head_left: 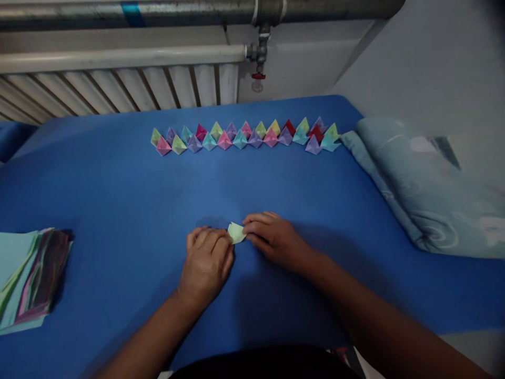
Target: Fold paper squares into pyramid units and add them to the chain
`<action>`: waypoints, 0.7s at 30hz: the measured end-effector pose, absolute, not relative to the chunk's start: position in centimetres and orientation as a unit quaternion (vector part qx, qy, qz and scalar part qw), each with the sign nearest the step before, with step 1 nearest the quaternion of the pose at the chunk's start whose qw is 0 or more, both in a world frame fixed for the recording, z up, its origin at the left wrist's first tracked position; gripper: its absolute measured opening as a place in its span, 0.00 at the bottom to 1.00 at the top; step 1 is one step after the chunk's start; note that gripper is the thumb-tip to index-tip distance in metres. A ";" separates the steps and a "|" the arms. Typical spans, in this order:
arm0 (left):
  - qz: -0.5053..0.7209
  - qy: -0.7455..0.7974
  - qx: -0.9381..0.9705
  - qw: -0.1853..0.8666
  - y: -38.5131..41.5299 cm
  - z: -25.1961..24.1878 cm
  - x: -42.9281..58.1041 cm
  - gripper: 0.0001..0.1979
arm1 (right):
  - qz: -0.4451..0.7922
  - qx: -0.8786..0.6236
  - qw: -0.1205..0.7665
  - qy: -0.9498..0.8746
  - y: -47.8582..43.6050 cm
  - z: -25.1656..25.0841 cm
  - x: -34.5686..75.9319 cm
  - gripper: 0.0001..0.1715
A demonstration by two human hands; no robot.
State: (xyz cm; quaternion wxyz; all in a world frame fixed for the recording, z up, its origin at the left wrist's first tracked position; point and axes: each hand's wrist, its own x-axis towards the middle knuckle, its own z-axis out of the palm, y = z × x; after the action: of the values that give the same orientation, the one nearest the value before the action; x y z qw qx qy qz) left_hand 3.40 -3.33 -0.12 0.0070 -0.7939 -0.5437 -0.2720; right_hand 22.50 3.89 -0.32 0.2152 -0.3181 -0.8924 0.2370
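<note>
A small piece of folded pale green paper (236,232) is held between my two hands, low over the blue surface. My left hand (208,261) grips its left side, with the fingers curled and bunched together. On the opposite side, my right hand (274,237) pinches the paper's right corner between thumb and fingertips. Part of the paper is hidden behind the left fingers. Farther back, folded paper boats (240,138) in pink, green, blue, purple, yellow and red stand in two rows.
A stack of coloured paper sheets (23,279) lies at the left edge of the blue surface (130,195). A folded light blue blanket (422,184) rests at the right. Behind stand a white radiator (118,87) and a metal pipe (189,11) with a red-handled valve (259,76).
</note>
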 end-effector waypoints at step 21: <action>-0.264 -0.496 -0.827 0.035 -3.4 -0.5 3.2 0.09 | 0.195 -0.292 0.211 -0.912 3.5 -0.5 22.7 0.13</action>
State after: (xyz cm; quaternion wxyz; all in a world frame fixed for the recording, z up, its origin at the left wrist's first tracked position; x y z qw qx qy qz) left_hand 3.23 -3.37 -0.47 0.0347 -0.8267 -0.4957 -0.2637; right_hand 22.75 3.50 -0.50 0.2106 -0.2921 -0.9123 0.1949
